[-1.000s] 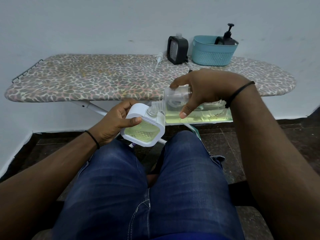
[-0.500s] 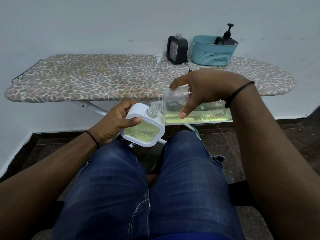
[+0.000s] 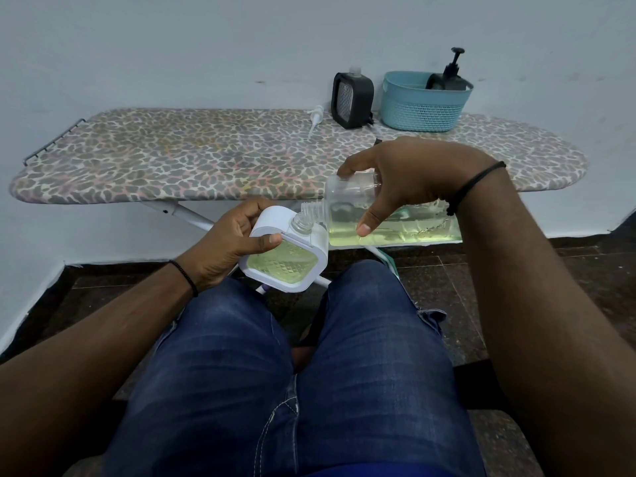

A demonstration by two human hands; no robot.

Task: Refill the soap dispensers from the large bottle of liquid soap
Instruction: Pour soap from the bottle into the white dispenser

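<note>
The left hand (image 3: 230,243) curls round a white square soap dispenser (image 3: 287,257) above the person's knees, covering its far edge; its patterned clear window shows pale yellow-green liquid, and its open neck points up to the right. Just above that neck sits the threaded mouth of the large bottle (image 3: 385,220), tipped on its side and gripped from above by the right hand (image 3: 409,182), which hides much of it; yellow soap pools along its lower side. On the ironing board (image 3: 192,160) stand a black dispenser (image 3: 351,99) and a teal basket (image 3: 421,103) holding a black pump bottle (image 3: 452,75), half hidden.
</note>
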